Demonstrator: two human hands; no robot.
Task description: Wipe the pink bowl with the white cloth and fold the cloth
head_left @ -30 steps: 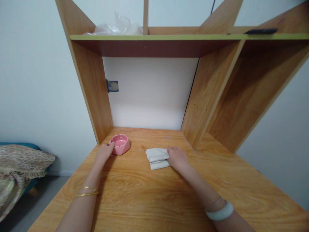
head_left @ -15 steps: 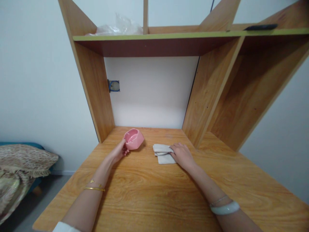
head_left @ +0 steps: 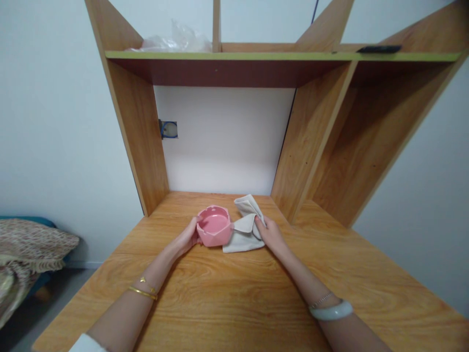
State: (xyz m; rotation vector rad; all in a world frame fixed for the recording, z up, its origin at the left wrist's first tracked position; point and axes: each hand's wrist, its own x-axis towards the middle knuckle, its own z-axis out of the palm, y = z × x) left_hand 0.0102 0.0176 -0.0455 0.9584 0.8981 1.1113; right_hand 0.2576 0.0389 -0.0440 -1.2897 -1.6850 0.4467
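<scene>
A pink faceted ashtray [head_left: 214, 238] with notches in its rim is gripped at its left side by my left hand [head_left: 191, 233]. Its hollow faces up and toward me. My right hand [head_left: 270, 232] pinches a light grey cloth [head_left: 245, 241] just right of the ashtray. The cloth is partly unfolded, with one flap standing up and another corner reaching the ashtray's right side. Its lower part hangs or lies close to the desk; I cannot tell which.
The wooden desk [head_left: 220, 298] runs under both arms. Behind it rise a shelf board [head_left: 234, 56] and upright panels [head_left: 311, 142]. Clear plastic [head_left: 176, 41] and a dark flat object [head_left: 379, 49] lie on the shelf. An open wall socket box [head_left: 169, 129] shows at the back left.
My left hand has brought the ashtray right and a little nearer, turning it more level. My right hand has lifted the cloth, which has come partly unfolded and now meets the ashtray.
</scene>
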